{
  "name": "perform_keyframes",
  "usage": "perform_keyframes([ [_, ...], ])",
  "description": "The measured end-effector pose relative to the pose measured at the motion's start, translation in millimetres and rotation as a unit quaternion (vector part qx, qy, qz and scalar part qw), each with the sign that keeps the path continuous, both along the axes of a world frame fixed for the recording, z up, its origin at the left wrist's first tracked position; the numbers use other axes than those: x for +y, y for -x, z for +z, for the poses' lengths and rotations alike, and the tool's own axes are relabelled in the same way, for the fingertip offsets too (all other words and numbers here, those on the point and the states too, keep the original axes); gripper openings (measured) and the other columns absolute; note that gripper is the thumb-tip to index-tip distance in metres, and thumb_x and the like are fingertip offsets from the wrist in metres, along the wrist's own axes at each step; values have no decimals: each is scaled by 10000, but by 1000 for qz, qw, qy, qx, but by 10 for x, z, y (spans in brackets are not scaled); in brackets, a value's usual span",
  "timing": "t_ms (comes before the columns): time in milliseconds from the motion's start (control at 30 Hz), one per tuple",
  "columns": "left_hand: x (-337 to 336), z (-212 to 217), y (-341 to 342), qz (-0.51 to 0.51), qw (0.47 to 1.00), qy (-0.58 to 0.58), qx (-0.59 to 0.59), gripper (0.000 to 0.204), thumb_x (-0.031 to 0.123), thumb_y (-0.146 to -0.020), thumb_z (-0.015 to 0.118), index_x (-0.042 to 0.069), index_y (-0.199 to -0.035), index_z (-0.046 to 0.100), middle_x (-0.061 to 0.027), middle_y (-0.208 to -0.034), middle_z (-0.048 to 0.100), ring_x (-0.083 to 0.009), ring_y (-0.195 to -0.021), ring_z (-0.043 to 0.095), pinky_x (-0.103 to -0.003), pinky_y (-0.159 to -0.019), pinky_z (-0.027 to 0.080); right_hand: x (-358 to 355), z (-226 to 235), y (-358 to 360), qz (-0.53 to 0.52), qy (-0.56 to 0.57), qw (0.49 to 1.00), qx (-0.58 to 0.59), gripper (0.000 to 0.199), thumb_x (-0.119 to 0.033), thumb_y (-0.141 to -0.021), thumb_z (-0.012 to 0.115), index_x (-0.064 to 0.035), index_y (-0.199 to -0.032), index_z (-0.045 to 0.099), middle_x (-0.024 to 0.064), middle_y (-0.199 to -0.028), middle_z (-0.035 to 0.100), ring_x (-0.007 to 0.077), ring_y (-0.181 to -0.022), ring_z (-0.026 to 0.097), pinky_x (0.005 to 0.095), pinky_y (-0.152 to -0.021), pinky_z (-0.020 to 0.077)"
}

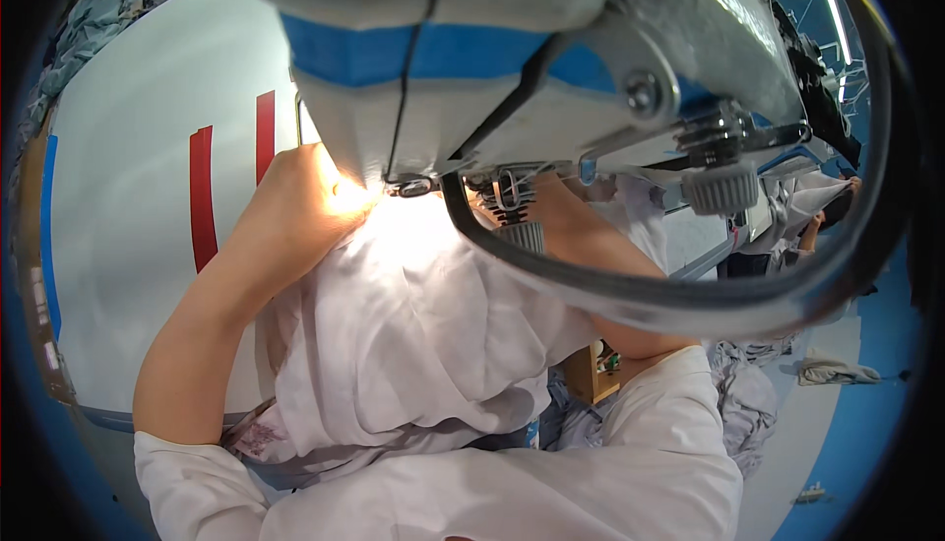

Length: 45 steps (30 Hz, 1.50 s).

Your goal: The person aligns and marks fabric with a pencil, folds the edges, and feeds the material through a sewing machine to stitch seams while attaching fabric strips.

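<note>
A sewing machine point(394, 98) with a white and blue head fills the upper middle of the head view. Below it a large piece of white fabric point(413, 334) drapes over the table edge toward my lap, brightly lit by the machine's lamp. My left hand point(313, 191) is at the fabric's upper left edge, its fingers curled inward on the cloth; glare and the machine head hide the fingertips. Reaching up behind the tension knobs, my right hand point(551, 201) lies mostly hidden, close to the fabric's right side. Its fingers cannot be seen.
The white table point(118, 246) carries two red tape strips point(202, 196). Piles of cloth point(108, 9) lie at the far left. A curved dark-edged clear guard point(630, 290) crosses the right side. Crumpled grey cloth point(748, 393) lies at the lower right. Another person point(817, 231) is at far right.
</note>
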<state>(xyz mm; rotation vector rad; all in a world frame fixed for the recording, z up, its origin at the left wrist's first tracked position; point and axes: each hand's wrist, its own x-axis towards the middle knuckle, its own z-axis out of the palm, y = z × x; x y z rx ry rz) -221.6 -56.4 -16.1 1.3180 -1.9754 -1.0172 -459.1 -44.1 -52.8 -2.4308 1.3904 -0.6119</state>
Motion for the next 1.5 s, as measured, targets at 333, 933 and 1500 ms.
perform_keyframes([
  [333,20,162,18,31,999,-27,23,224,28,-704,561,-48,-647,358,-114,-520,318,-188,-489,301,-364,-481,334,118,118,61,17,-8,1000,3,137,-116,-745,658,15,-745,617,153,-735,619,287,-779,606,409,-659,472],
  [933,44,145,26,5,997,-78,-12,205,38,-709,612,-68,-753,442,-162,-568,484,-238,-512,502,-356,-545,438,-359,179,132,2,-8,1000,10,173,-140,-749,669,20,-756,602,141,-721,601,265,-746,587,398,-638,454],
  [1500,35,209,82,26,999,-4,-20,106,25,-739,568,-54,-773,505,-245,-691,554,-380,-628,560,-405,-599,449,-552,259,169,0,-10,1000,15,208,-163,-753,679,24,-767,588,130,-708,584,245,-715,569,388,-618,438],
])
